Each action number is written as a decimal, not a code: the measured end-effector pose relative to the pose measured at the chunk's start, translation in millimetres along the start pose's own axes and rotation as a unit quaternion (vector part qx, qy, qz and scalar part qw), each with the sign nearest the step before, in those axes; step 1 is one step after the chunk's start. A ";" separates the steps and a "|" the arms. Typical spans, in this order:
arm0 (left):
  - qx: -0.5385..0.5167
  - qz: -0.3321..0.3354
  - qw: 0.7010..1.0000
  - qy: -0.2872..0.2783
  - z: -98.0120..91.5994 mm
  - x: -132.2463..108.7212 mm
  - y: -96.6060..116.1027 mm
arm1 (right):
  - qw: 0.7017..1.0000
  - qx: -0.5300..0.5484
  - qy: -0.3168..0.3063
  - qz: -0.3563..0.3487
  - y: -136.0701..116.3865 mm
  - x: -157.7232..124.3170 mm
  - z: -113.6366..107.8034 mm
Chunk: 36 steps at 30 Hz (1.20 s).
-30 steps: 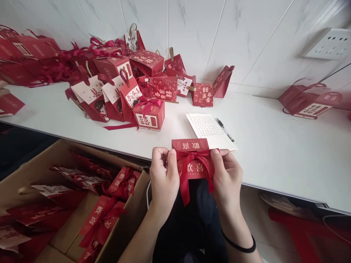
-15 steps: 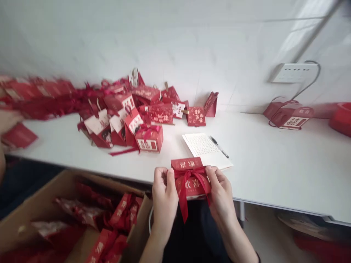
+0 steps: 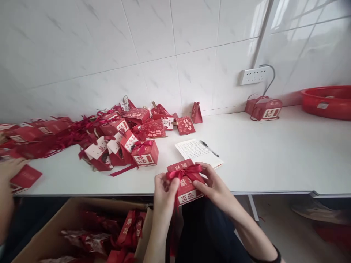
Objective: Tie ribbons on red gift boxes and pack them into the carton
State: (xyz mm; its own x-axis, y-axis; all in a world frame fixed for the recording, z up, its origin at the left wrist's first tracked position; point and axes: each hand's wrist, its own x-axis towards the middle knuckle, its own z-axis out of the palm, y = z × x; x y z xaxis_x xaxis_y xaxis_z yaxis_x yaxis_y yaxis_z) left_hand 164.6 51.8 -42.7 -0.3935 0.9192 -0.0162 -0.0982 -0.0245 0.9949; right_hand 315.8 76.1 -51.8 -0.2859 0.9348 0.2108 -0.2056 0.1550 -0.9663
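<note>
A small red gift box (image 3: 187,187) with gold characters is between my hands at the table's front edge, tilted so its white front panel shows. A dark red ribbon bow (image 3: 183,171) is tied across its top. My left hand (image 3: 165,190) is closed on the box's left side, its thumb pressing the ribbon at the corner. My right hand (image 3: 211,182) grips the right side, thumb on the top and fingers by the bow's right loop. Just beyond lie a printed white booklet (image 3: 189,151) and a black pen (image 3: 210,148).
Many red gift boxes (image 3: 145,153) crowd the table's left and back. Below, an open carton (image 3: 52,228) holds more ribboned boxes. At far left a co-worker's hand (image 3: 13,168) holds a red box (image 3: 27,177). A red basin (image 3: 329,104) and a power socket (image 3: 253,75) are at right.
The box has tipped, bringing its white front panel into view. My right hand has shifted from the ribbon's right end onto the box's side. The camera view has swung too.
</note>
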 end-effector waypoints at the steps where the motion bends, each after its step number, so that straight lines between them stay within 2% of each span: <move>1: 0.011 0.002 1.000 -0.004 0.1 -1.6 -0.3 | 1.000 0.011 -0.008 -0.001 0.5 1.0 -2.2; 5: 0.057 0.022 0.998 -0.025 -2.4 -6.8 1.4 | 0.999 0.039 -0.031 -0.005 1.2 1.1 -8.1; 8: 0.073 0.029 0.993 -0.089 -10.5 -6.8 2.4 | 0.999 0.022 -0.041 -0.013 2.2 -4.0 -12.8; 11: 0.112 0.063 0.984 -0.125 -21.1 -1.9 -0.6 | 0.997 -0.062 -0.025 -0.030 5.6 -9.5 -19.5; 14: 0.170 0.150 0.967 -0.117 -28.1 2.8 -2.9 | 0.978 -0.201 0.011 -0.057 7.8 -10.1 -25.8; 16: 0.224 0.204 0.946 -0.114 -29.8 2.7 -0.3 | 0.969 -0.240 -0.016 -0.062 7.0 -7.5 -27.9; 19: 0.346 0.278 0.892 -0.089 -29.9 -3.1 9.2 | 0.974 -0.202 -0.086 -0.046 4.8 -2.7 -27.3; 21: 0.418 0.326 0.845 -0.062 -29.6 -8.6 16.6 | 0.980 -0.173 -0.091 -0.039 5.0 -1.1 -25.2; 23: 0.451 0.349 0.820 -0.043 -29.5 -13.8 23.1 | 0.983 -0.163 -0.072 -0.036 6.7 -1.4 -23.0; 24: 0.453 0.339 0.824 -0.037 -29.7 -16.2 25.8 | 0.984 -0.162 -0.063 -0.035 7.8 -2.1 -22.1; 25: 0.445 0.309 0.840 -0.036 -29.8 -18.3 28.2 | 0.984 -0.164 -0.058 -0.034 8.7 -2.9 -21.4; 28: 0.361 0.135 0.920 -0.074 -30.2 -24.1 33.6 | 0.982 -0.176 -0.054 -0.037 10.0 -5.4 -20.4; 30: 0.279 0.025 0.952 -0.121 -30.5 -27.6 35.6 | 0.980 -0.185 -0.051 -0.043 9.7 -6.5 -20.7; 33: 0.203 -0.058 0.962 -0.176 -32.8 -31.4 34.3 | 0.979 -0.189 -0.049 -0.049 9.3 -7.6 -22.3; 36: 0.186 -0.107 0.951 -0.222 -37.8 -32.0 26.1 | 0.979 -0.193 -0.048 -0.050 10.5 -8.5 -25.4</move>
State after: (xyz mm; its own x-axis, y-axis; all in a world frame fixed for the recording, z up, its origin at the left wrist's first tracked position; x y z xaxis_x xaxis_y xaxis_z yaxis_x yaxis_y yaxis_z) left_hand 140.1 6.9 -20.0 0.0313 0.9649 -0.2606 0.2300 0.2468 0.9414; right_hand 339.9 77.9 -67.5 -0.3723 0.8773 0.3029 0.1265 0.3713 -0.9198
